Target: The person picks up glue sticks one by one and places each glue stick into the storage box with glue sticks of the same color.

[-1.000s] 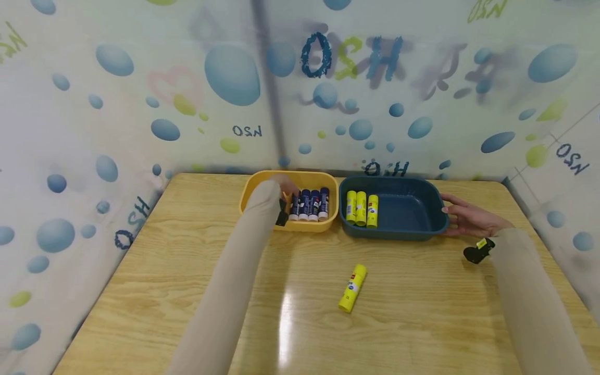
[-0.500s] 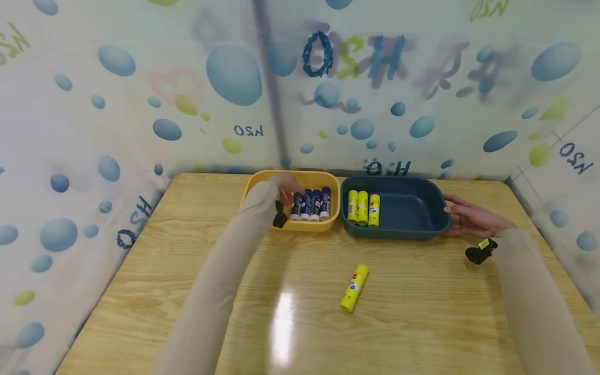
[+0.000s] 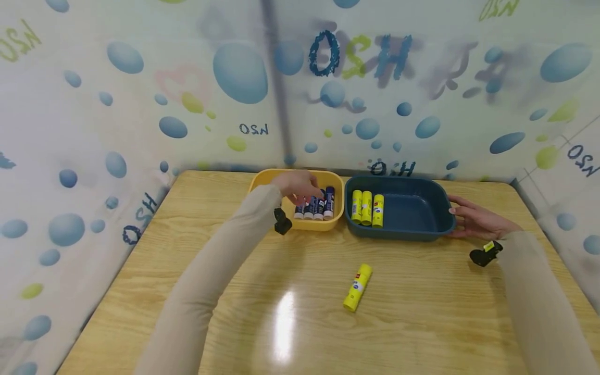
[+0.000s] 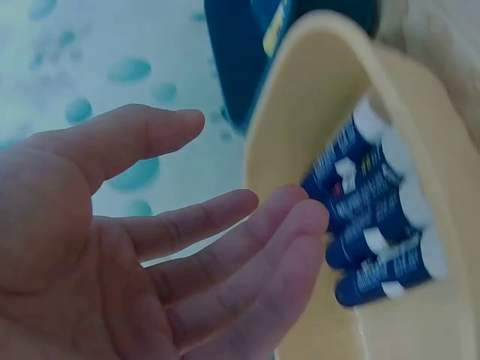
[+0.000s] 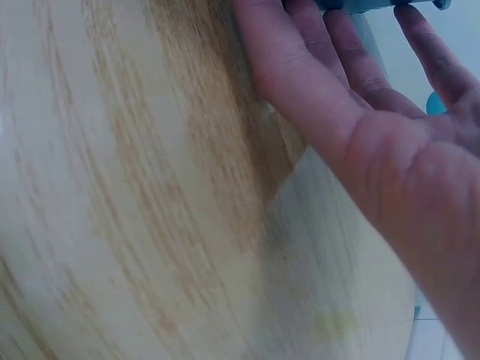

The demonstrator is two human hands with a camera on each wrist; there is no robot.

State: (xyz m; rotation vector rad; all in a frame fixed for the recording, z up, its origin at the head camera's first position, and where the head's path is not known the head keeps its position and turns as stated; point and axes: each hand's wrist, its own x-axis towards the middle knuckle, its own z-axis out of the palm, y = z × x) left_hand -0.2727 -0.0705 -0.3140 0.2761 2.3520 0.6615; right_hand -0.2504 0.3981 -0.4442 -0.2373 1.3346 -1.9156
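Over the yellow bin (image 3: 259, 179) my left hand (image 3: 296, 185) reaches with its fingers loosely extended; the left wrist view shows nothing between thumb and fingers. Several dark blue glue sticks (image 4: 375, 214) with white ends lie side by side in that bin, partly covered by the fingers in the head view. My right hand (image 3: 483, 220) touches the right end of the dark blue bin (image 3: 398, 234) with its fingertips. Inside that bin, at its left end, lie 3 yellow glue sticks (image 3: 366, 208). Another yellow glue stick (image 3: 358, 287) lies on the table in front of the bins.
Both bins stand side by side at the back of the wooden table (image 3: 422, 312), close to a patterned curtain (image 3: 300, 104). The curtain also closes off the left and right sides. A black wrist camera (image 3: 283, 221) sits at the left wrist.
My left hand has risen from inside the yellow bin and moved right, over the blue glue sticks. My right hand keeps its place at the dark blue bin. The head view has shifted slightly.
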